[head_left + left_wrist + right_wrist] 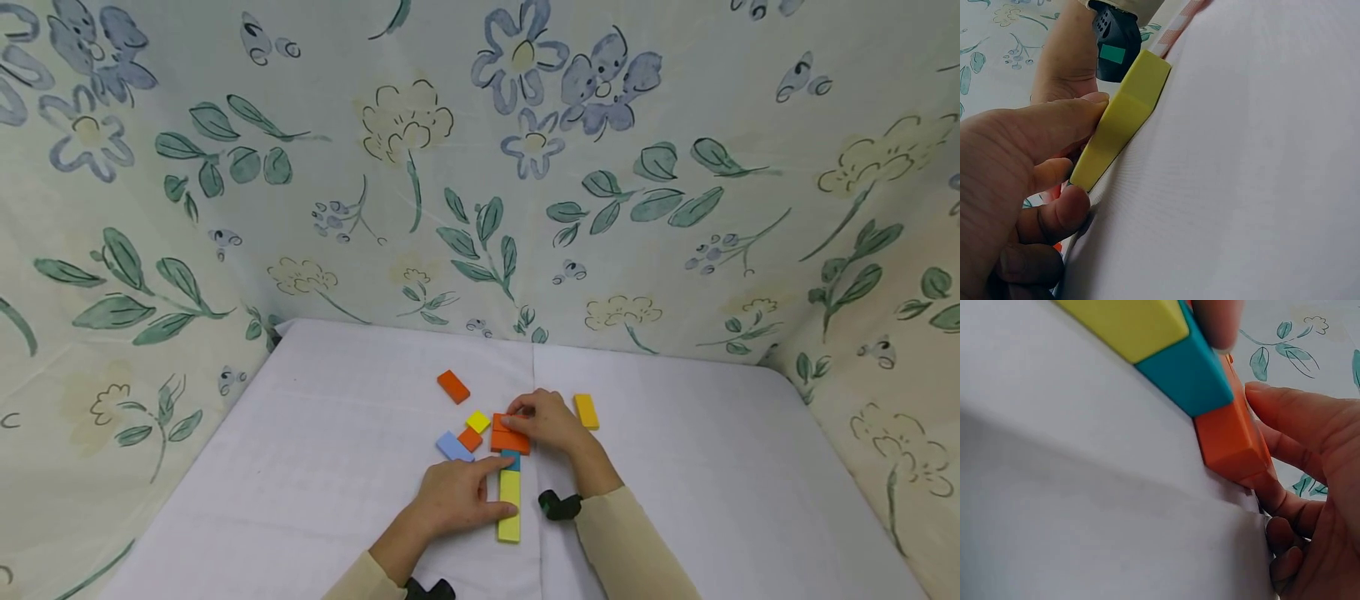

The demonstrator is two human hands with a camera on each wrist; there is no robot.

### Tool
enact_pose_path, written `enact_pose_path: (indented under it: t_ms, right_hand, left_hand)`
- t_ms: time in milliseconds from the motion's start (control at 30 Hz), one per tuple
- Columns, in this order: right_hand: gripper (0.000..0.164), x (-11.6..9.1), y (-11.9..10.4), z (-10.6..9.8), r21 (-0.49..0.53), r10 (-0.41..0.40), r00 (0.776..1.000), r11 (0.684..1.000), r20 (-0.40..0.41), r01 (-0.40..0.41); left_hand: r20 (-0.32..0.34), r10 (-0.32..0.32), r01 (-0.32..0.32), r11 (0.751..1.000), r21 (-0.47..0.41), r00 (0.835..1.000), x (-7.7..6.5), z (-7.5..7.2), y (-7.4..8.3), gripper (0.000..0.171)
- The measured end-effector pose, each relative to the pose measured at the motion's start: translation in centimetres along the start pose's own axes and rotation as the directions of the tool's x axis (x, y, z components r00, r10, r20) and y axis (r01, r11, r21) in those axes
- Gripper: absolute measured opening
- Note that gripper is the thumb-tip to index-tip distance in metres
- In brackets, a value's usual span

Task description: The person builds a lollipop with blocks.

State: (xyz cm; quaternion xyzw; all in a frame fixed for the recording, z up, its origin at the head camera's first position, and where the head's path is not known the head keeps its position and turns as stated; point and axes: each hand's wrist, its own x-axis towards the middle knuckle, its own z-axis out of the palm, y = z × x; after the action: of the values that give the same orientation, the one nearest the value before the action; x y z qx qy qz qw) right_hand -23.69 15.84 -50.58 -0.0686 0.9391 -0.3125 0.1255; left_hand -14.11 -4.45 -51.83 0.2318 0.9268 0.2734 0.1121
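Note:
In the head view, a row of blocks runs away from me: a long yellow-green block (509,530), a small teal block (514,464), then an orange block (510,443) set crosswise. Just beyond it lies another orange block (498,422), partly hidden by fingers. My left hand (452,497) lies along the row's left side, thumb on the yellow-green block and extended index finger on the teal one. With thumb and fingers my right hand (553,423) pinches the far orange block. The right wrist view shows the teal block (1186,374) meeting the orange block (1232,440).
Left of the row lie a small yellow block (477,422), a small orange block (470,439) and a light blue block (453,447). Farther back is an orange block (453,387). A golden-yellow block (587,412) lies right of the right hand. White cloth (337,433) covers the table.

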Motion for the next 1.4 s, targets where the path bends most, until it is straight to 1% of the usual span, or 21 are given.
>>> enact_pose_path:
  t_ms: [133,367,533,767,1033,1233,1400]
  right_hand:
    - [0.017,-0.1,0.2,0.0,0.015,-0.008,1.0,1.0,-0.013,0.008]
    - [0.015,-0.7,0.6,-0.1,0.084,0.009,0.997,0.996,-0.07,-0.004]
    - [0.012,-0.9,1.0,-0.1,0.091,0.003,0.995,0.996,-0.095,0.005]
    - [0.008,-0.9,1.0,0.2,0.109,0.019,0.995,0.994,-0.101,-0.008]
    - [0.01,-0.8,1.3,0.6,0.1,0.018,0.992,0.995,-0.124,-0.006]
    - [0.01,-0.8,1.6,0.6,0.134,0.008,0.991,0.991,-0.136,0.01]
    - [0.013,-1.0,1.7,0.6,0.16,0.019,0.988,0.987,-0.153,0.006]
  left_hand:
    - [-0.002,0.004,-0.004,1.0,0.004,1.0,0.0,0.0,-0.1,0.065]
    - [0.005,-0.004,0.004,1.0,-0.001,1.0,0.1,0.1,-0.2,0.065]
    - [0.0,-0.006,0.006,1.0,0.008,1.0,0.1,0.1,0.0,0.065]
    - [0.001,-0.013,0.013,1.0,0.011,1.0,-0.1,0.0,0.1,0.065]
    - [-0.005,-0.011,0.011,1.0,0.014,1.0,0.0,0.0,0.1,0.065]
    - [-0.003,-0.013,0.013,1.0,0.015,1.0,0.0,0.0,0.2,0.065]
    - [0.004,-0.014,0.014,1.0,0.011,1.0,0.0,0.1,0.1,0.065]
